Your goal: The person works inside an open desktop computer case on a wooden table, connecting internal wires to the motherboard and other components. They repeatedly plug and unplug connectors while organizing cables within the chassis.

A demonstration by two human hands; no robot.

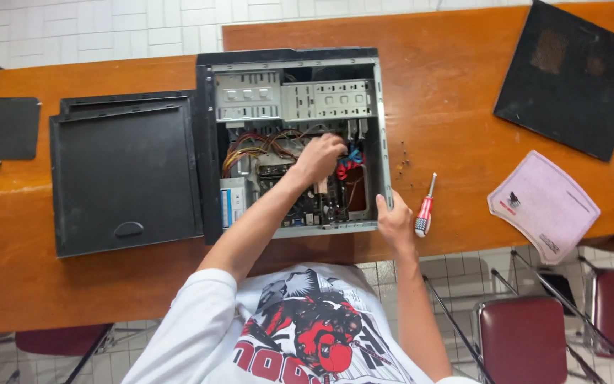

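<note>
White printed T-shirt (286, 334) lowest in view, both bare arms reaching up from it over the edge of the wooden table (456, 92). Left hand (319, 158) deep inside the open computer case (293, 142), curled among the coloured cables (264, 146) near the red and blue connectors; whether clamped on a cable or merely touching cannot be told. Right hand (394, 219) gripping the case's lower right corner, fingers hooked over the metal rim. Case lying on its side near the table's front edge, drive bays at the far end, circuit board beneath the left wrist. Red-and-white-handled screwdriver (424, 212) flat on the wood just beside the right hand, untouched. Small dark screws (402, 160) scattered beyond it. Removed black side panel (126, 174) left of the case, touching it. Another black panel (570, 75) at far right, a pale pink mat (543, 205) below that. Maroon chairs (524, 338) on white floor tiles (58, 25) around the table.
</note>
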